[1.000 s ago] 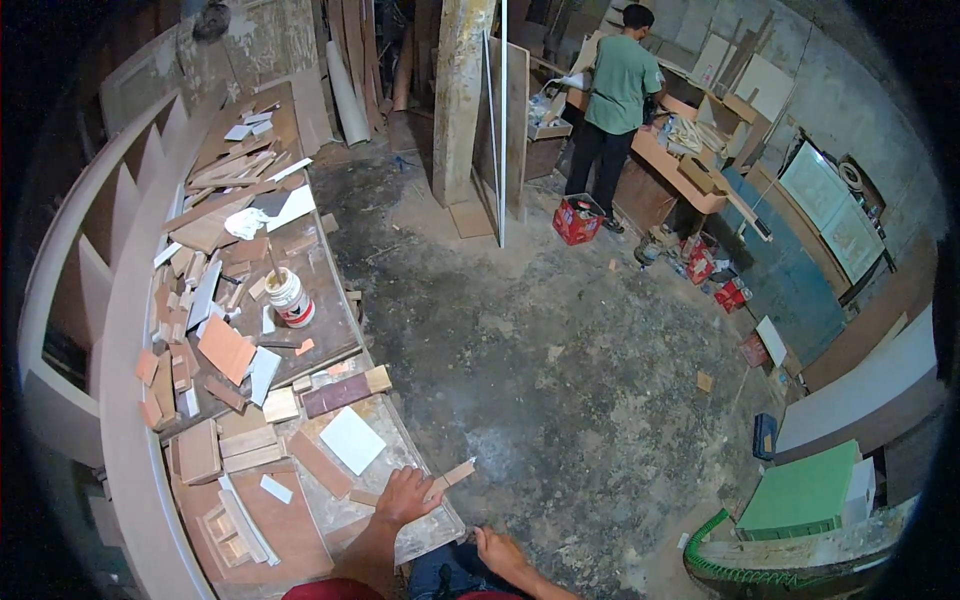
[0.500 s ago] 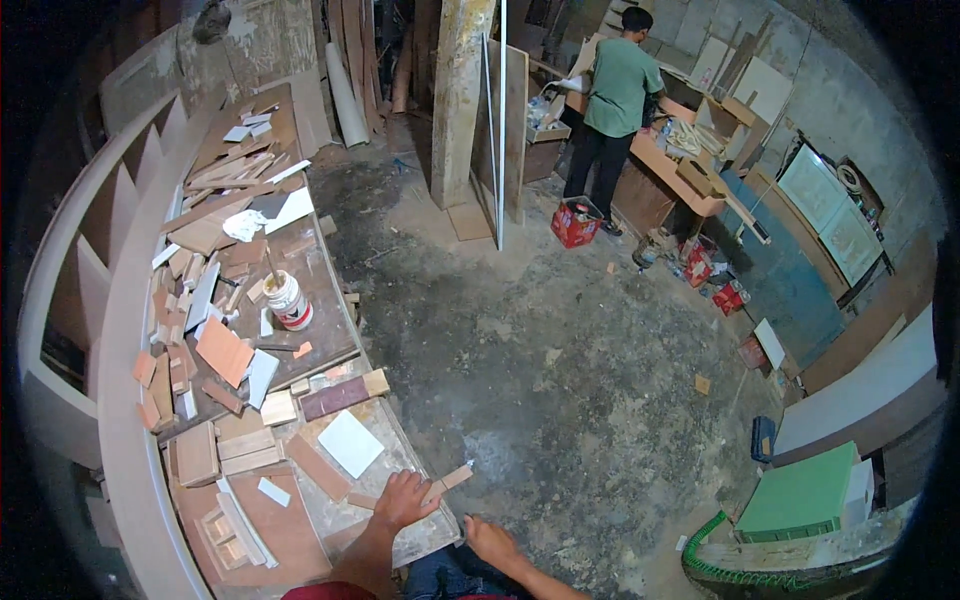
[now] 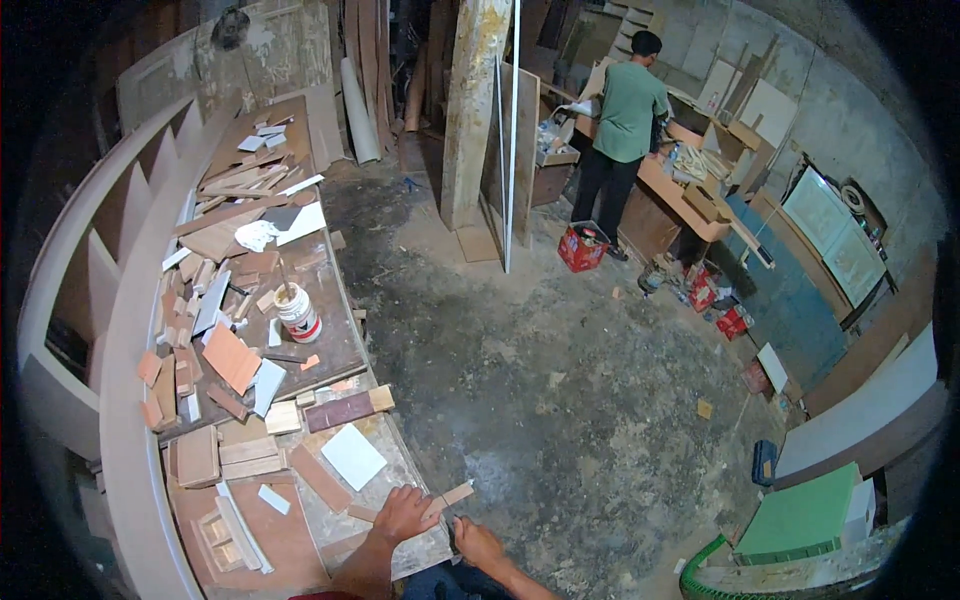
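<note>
My left hand (image 3: 405,514) presses down on a narrow wooden strip (image 3: 458,493) at the bench's near right corner, its fingers closed over it. One end of the strip sticks out past the edge. Just to the right, below that end, my right hand (image 3: 478,542) is closed in a fist. Something small and dark shows at its front, too little to name. Near my left hand lie a white square tile-like panel (image 3: 352,458) and a brown flat board (image 3: 320,480).
The workbench (image 3: 345,372) carries wood offcuts, a white glue tub (image 3: 297,312) with a stick in it, and a white cloth (image 3: 256,236). A post (image 3: 466,130) rises beyond. A person in a green shirt (image 3: 628,112) stands at a far bench. A green box (image 3: 800,515) sits at lower right.
My right hand has moved up and left, closer to the strip. My left hand stays on the strip. The whole view has shifted slightly.
</note>
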`<move>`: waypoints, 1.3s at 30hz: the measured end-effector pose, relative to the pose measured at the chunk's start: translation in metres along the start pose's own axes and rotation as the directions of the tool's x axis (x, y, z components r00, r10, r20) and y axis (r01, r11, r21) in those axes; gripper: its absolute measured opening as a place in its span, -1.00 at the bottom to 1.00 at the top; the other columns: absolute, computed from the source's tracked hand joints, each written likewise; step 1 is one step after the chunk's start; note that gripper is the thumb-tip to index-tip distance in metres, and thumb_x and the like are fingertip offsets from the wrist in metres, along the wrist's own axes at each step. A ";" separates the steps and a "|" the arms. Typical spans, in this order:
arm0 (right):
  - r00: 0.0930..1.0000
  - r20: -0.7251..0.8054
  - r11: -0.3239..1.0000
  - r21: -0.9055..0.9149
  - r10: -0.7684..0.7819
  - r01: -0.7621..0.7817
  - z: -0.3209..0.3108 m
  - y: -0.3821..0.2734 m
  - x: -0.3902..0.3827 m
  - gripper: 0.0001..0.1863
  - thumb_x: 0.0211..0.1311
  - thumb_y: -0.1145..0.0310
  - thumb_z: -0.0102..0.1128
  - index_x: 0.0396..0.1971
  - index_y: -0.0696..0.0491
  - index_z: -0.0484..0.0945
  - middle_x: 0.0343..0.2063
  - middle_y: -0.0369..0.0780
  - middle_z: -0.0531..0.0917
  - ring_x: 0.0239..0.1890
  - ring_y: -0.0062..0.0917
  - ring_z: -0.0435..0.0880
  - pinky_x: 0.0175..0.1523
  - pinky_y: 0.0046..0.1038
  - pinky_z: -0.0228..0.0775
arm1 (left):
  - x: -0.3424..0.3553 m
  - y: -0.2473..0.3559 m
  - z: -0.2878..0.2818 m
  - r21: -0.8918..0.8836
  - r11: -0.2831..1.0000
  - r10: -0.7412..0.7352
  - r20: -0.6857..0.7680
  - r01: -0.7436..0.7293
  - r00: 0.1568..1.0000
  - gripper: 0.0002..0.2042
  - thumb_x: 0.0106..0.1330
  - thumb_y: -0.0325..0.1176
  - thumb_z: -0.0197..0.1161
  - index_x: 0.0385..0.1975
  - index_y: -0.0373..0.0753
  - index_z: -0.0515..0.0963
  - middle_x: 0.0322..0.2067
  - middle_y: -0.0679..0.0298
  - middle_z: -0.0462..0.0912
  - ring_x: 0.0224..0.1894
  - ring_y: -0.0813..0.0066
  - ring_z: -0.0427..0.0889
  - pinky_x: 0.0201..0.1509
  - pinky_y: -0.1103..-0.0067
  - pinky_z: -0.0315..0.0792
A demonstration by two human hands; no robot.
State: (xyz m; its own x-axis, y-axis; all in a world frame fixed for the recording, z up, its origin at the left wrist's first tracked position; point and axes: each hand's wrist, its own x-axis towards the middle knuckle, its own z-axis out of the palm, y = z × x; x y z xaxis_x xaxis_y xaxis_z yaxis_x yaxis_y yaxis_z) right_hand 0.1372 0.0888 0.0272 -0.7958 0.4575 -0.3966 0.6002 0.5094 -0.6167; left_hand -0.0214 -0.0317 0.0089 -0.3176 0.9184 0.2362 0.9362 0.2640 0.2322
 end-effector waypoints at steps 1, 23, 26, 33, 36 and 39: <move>1.000 -0.005 1.000 -0.003 -0.006 0.006 -0.001 0.005 -0.001 -0.51 0.48 0.00 -0.27 -0.17 0.12 0.51 -0.41 0.15 0.66 -0.32 0.18 0.64 -0.20 0.12 0.48 | 0.000 0.002 0.000 -0.014 1.000 -0.004 0.012 0.004 1.000 -0.65 0.17 -0.01 0.28 -0.30 -0.19 0.66 -0.41 0.18 0.53 -0.23 0.23 0.50 -0.13 0.34 0.36; 0.999 0.003 0.999 -0.007 0.032 -0.032 -0.002 0.000 -0.007 -0.52 0.48 0.02 -0.23 -0.24 0.12 0.54 -0.42 0.16 0.66 -0.31 0.15 0.65 -0.17 0.13 0.47 | 0.001 -0.001 -0.003 -0.029 1.000 -0.010 0.028 0.011 1.000 -0.64 0.13 -0.03 0.32 -0.29 -0.21 0.66 -0.39 0.20 0.54 -0.22 0.22 0.50 -0.17 0.33 0.36; 0.999 0.041 0.999 -0.014 -0.032 0.033 -0.009 0.001 -0.029 -0.51 0.48 0.02 -0.25 -0.25 0.13 0.54 -0.43 0.16 0.65 -0.30 0.15 0.65 -0.15 0.13 0.47 | -0.006 -0.006 -0.004 -0.039 0.999 -0.033 0.068 0.035 0.997 -0.64 0.11 -0.07 0.34 -0.26 -0.23 0.65 -0.38 0.19 0.53 -0.22 0.21 0.50 -0.16 0.32 0.37; 0.999 0.025 0.997 -0.072 0.042 -0.040 0.004 0.009 -0.006 -0.52 0.48 0.03 -0.23 -0.26 0.14 0.53 -0.41 0.15 0.66 -0.30 0.14 0.65 -0.15 0.10 0.48 | 0.002 -0.003 -0.004 -0.034 0.999 -0.007 0.039 0.009 0.999 -0.63 0.13 -0.01 0.31 -0.27 -0.20 0.65 -0.39 0.21 0.54 -0.23 0.23 0.51 -0.18 0.32 0.36; 0.999 0.016 0.998 0.019 0.052 -0.052 -0.003 -0.007 -0.008 -0.51 0.48 0.02 -0.24 -0.27 0.14 0.54 -0.40 0.14 0.66 -0.31 0.13 0.66 -0.14 0.10 0.47 | -0.002 -0.002 -0.003 -0.017 1.000 -0.011 0.056 0.012 0.998 -0.63 0.16 0.02 0.28 -0.29 -0.18 0.65 -0.38 0.23 0.56 -0.21 0.26 0.51 -0.17 0.35 0.35; 0.995 0.046 0.995 -0.037 0.090 -0.089 0.007 0.026 -0.037 -0.50 0.47 0.01 -0.24 -0.29 0.14 0.55 -0.40 0.14 0.66 -0.31 0.14 0.65 -0.15 0.11 0.46 | -0.003 -0.004 0.001 -0.039 0.999 -0.024 0.058 0.026 0.998 -0.64 0.15 0.01 0.29 -0.30 -0.19 0.65 -0.38 0.23 0.56 -0.21 0.26 0.51 -0.16 0.35 0.35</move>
State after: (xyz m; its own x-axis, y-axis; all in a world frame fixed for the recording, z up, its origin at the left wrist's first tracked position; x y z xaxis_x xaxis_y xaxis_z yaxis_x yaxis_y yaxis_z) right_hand 0.1814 0.0802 0.0207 -0.7411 0.4678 -0.4816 0.6711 0.4932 -0.5535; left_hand -0.0240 -0.0351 0.0069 -0.3306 0.9273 0.1753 0.9210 0.2764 0.2746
